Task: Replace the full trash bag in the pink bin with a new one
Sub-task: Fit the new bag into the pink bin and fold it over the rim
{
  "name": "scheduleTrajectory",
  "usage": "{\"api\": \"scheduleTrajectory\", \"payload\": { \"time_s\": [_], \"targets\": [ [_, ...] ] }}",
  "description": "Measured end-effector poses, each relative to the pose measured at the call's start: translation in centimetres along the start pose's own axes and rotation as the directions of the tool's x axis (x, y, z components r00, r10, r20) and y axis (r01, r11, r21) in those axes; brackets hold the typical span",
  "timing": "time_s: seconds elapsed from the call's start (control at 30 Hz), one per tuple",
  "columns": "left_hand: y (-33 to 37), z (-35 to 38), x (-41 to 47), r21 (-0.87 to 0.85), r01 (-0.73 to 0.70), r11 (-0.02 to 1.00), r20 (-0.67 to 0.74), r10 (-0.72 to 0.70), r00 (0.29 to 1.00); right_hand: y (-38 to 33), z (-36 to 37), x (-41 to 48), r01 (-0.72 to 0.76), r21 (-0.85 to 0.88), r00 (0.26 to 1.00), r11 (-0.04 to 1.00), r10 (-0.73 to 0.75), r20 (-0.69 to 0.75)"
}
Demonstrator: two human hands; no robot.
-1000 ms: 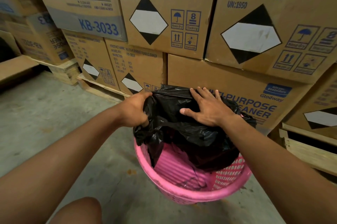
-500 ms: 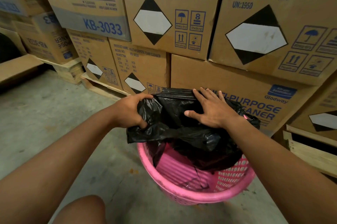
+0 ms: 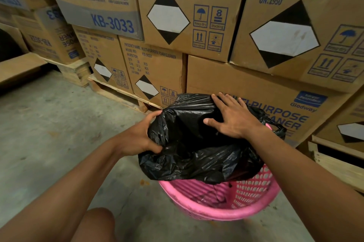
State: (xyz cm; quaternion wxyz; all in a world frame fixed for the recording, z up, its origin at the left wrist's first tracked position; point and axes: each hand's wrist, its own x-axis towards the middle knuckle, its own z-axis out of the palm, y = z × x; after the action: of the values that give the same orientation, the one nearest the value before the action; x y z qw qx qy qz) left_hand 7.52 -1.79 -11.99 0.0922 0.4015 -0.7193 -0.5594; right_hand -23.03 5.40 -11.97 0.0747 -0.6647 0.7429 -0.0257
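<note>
- Now the black trash bag (image 3: 197, 143) is seen raised higher out of the pink bin (image 3: 216, 213) than half a second earlier; more of its crumpled underside hangs clear above the near rim, while its right part is seen against the bin's far side.
- On the left, a grey concrete floor (image 3: 49, 133) is seen, dull and lightly stained, with pale wooden pallets (image 3: 116, 92) laid along its far edge.
- The left hand (image 3: 139, 135) is curled around the bag's left side, thumb on top and fingers tucked beneath, so that a fold of thin film is gripped; compared with the earlier frame, it is found a little lower on the bag.
- At the centre, the bag is shown as glossy, wrinkled plastic, gathered into tight pleats at its top and sagging in loose folds below.
- The bin beneath it is round, of smooth pink plastic with a thick rolled rim and walls pierced by rows of small holes.
- The right hand (image 3: 234, 117) is laid flat and open on the bag's upper right, fingers spread, pressing rather than gripping, much as before.
- Behind and to the right, brown cardboard boxes (image 3: 256, 88) are stacked, matt and square-edged, printed in blue with black-and-white diamonds.
</note>
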Motion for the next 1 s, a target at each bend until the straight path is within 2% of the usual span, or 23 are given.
{"api": "scheduleTrajectory", "payload": {
  "time_s": [0.2, 0.37, 0.43, 0.57, 0.67, 0.77, 0.87, 1.0],
  "targets": [
    [-0.2, 0.8, -0.8, -0.078, -0.017, 0.997, -0.010, 0.016, 1.000, -0.6, -1.2, 0.8, -0.054, 0.018, 0.998, 0.998, 0.054, -0.020],
    [-1.4, 1.5, -1.7, -0.138, -0.047, 0.989, -0.058, 0.039, 0.998, -1.0, -1.5, 1.9, -0.114, 0.061, 0.993, 0.992, 0.111, 0.051],
    [-2.2, 1.7, -2.2, -0.110, -0.069, 0.992, -0.075, 0.061, 0.995, -0.9, -1.5, 2.1, -0.131, 0.076, 0.990, 0.988, 0.127, 0.064],
    [-3.4, 2.3, -3.5, -0.009, -0.139, 0.990, -0.228, 0.133, 0.965, -0.6, -1.3, 2.0, -0.129, 0.084, 0.991, 0.988, 0.126, 0.050],
    [-3.2, 2.6, -4.0, 0.022, -0.201, 0.979, -0.290, 0.199, 0.936, -0.4, -1.1, 2.0, -0.114, 0.068, 0.993, 0.991, 0.112, 0.027],
    [-2.3, 2.3, -4.0, 0.062, -0.254, 0.965, -0.313, 0.261, 0.913, -0.1, -1.1, 2.0, -0.102, 0.055, 0.994, 0.993, 0.100, 0.037],
    [-2.0, 1.6, -4.3, 0.217, -0.284, 0.934, -0.337, 0.345, 0.876, 0.1, -1.1, 1.9, -0.095, 0.045, 0.995, 0.994, 0.093, 0.043],
    [-1.2, 0.8, -5.4, 0.377, -0.255, 0.890, -0.272, 0.370, 0.888, 0.3, -1.0, 1.6, -0.073, 0.016, 0.997, 0.997, 0.073, 0.040]
  ]
}}
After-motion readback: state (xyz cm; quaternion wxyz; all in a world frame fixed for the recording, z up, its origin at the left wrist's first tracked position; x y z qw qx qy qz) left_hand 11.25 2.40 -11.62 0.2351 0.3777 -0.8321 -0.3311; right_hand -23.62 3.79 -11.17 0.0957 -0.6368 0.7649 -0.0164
